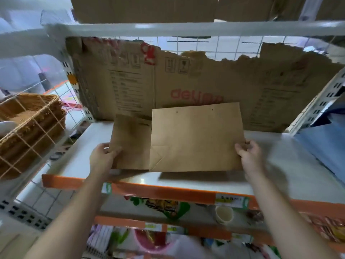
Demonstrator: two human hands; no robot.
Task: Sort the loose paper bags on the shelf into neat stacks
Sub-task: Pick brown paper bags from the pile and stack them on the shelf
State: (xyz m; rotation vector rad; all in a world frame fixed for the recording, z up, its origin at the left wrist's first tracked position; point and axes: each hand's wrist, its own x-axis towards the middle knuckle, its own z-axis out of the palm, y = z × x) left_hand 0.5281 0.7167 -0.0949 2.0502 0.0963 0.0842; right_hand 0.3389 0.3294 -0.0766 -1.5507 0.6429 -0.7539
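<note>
Large bag (196, 139): right hand (249, 154) pinches; small bag (132, 143) (part hidden): left hand (102, 157) grips.

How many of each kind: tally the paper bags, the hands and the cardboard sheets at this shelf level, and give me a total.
Paper bags: 2, the small paper bag held by the left hand and the large paper bag held by the right hand
Hands: 2
Cardboard sheets: 1, the torn cardboard sheet standing at the back
Total: 5

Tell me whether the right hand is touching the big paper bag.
Touching. The head view shows the right hand pinching the right edge of the big paper bag, fingers curled over it.
</note>
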